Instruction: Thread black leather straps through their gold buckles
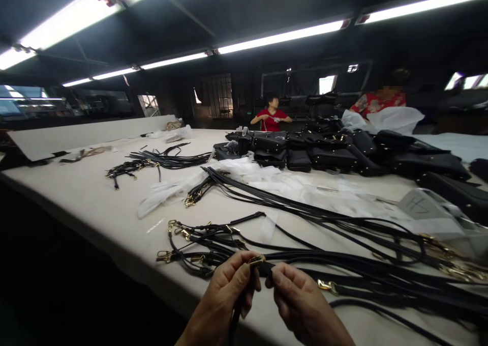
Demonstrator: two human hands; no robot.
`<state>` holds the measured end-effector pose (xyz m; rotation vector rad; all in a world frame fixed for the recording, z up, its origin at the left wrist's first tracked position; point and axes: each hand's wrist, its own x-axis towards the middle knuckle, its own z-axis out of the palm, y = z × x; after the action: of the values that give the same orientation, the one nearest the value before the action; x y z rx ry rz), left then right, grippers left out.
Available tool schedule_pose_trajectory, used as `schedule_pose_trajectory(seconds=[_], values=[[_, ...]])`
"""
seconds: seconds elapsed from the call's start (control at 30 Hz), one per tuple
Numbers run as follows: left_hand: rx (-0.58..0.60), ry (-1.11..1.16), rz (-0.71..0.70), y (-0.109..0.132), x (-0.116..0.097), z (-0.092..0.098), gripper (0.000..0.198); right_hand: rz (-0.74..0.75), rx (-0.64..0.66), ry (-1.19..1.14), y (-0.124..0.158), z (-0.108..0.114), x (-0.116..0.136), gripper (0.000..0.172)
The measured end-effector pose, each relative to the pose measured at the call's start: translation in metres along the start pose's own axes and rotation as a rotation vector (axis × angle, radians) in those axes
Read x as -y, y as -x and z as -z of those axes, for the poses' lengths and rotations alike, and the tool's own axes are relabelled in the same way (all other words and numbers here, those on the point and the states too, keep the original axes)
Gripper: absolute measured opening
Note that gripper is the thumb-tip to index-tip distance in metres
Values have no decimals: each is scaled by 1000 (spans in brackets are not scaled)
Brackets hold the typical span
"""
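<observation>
My left hand (229, 290) pinches a gold metal buckle (256, 260) on a black bag strap, whose lower end (235, 318) hangs down below my fingers. Close beside it on the right, my right hand (295, 295) has thumb and forefinger pressed together at the dark strap piece by the buckle. Just beyond both hands lies a bundle of black straps (324, 262) with gold clasps (164, 256) at the left end. Another gold clasp (327, 286) lies right of my right hand.
Farther back are more strap bundles (259, 196), (175, 159) and clear plastic wrapping (163, 196). Black bags (331, 155) are heaped at the back right, near a marked paper (417, 203). A person in red (271, 119) and another person (381, 102) are behind the table (76, 193).
</observation>
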<state>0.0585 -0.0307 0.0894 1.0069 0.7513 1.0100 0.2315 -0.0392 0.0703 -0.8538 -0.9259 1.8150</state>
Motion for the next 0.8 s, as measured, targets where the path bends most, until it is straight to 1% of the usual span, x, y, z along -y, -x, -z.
schedule_pose_trajectory(seconds=[0.07,0.17,0.23,0.3,0.37,0.4,0.5,0.57,0.7,0.77,0.8], values=[[17,-186,-78,3,1,-3,33,-11,25,-29,4,1,1,44],[11,-467,-249,7,1,-9,27,13,76,-83,7,2,1,38],[7,-571,-323,8,0,-13,23,35,109,-132,7,3,0,35],[20,-617,-342,9,-1,-15,23,46,122,-164,7,4,0,34],[38,-597,-321,9,-2,-15,26,52,117,-186,8,3,2,35],[47,-555,-287,10,-3,-16,29,49,110,-199,9,2,4,35],[60,-354,-138,11,-3,-16,37,12,69,-252,10,-1,10,36],[69,-236,-63,11,-3,-17,39,-6,44,-280,10,-1,12,37],[131,-121,-14,9,-5,-16,36,-5,48,-292,7,2,8,44],[141,-120,-9,7,-5,-14,34,-5,51,-224,5,2,4,45],[125,-142,-20,5,-4,-14,33,-2,44,-177,5,2,3,44]])
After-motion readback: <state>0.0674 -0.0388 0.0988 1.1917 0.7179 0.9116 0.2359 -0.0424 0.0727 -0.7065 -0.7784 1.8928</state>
